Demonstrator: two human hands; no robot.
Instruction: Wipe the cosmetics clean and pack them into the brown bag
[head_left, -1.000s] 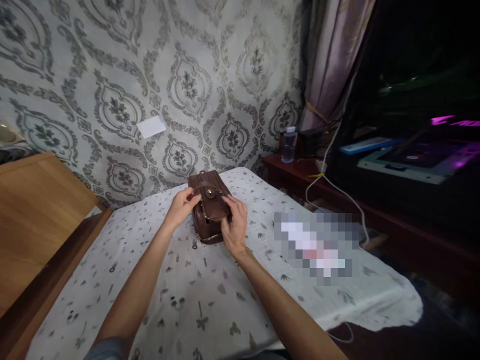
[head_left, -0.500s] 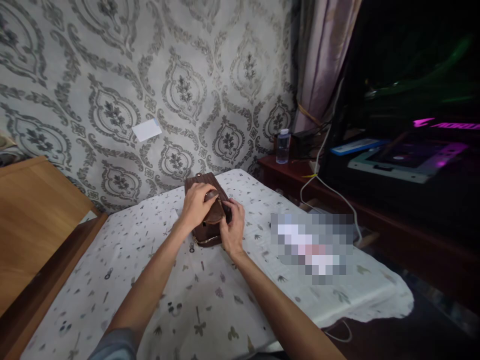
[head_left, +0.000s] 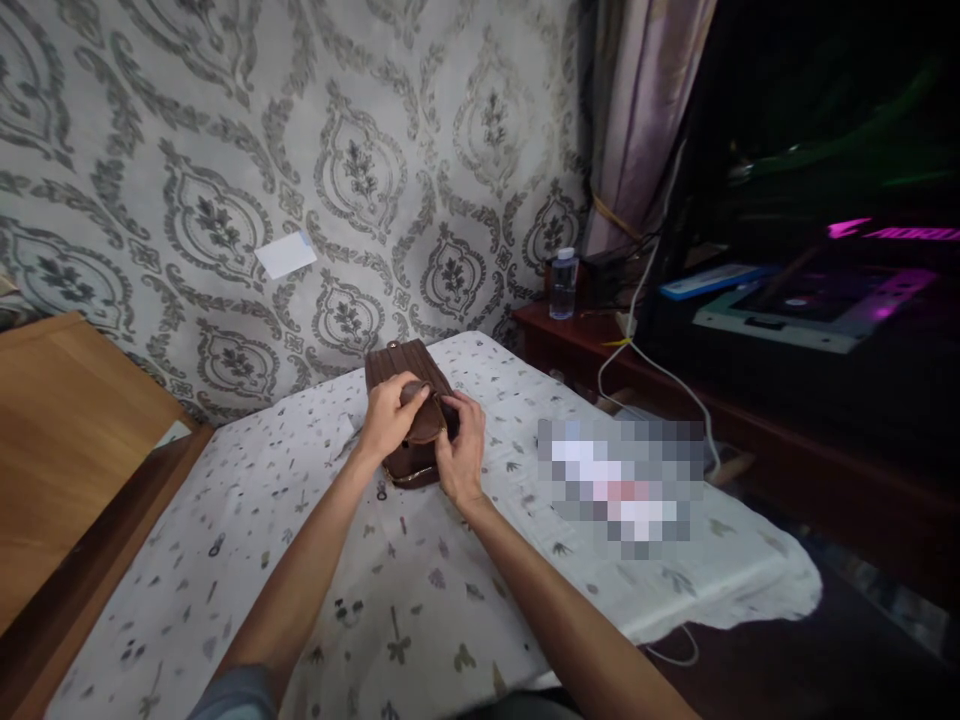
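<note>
A brown wallet [head_left: 414, 362] with a gold-toned zip lies unfolded on the patterned white sheet [head_left: 322, 600]. My left hand [head_left: 388, 412] is closed on the wallet's raised zipped flap, thumb on top and fingers behind it. At the flap's right side, my right hand [head_left: 462, 448] grips the wallet's edge, its fingers partly over the far side. What lies inside the wallet is hidden by the flap and my hands.
A clear bottle [head_left: 563, 284] stands on the dark red table [head_left: 536, 322] at the right, near a white cable [head_left: 660, 368]. A blurred-out patch [head_left: 622, 485] covers something on the sheet. Left is a wooden board [head_left: 82, 400]; a dark glossy computer case [head_left: 810, 130] rises at right.
The view has shifted slightly. My left hand's fingers have moved a little on the flap, and the wallet stays in place between both hands.
</note>
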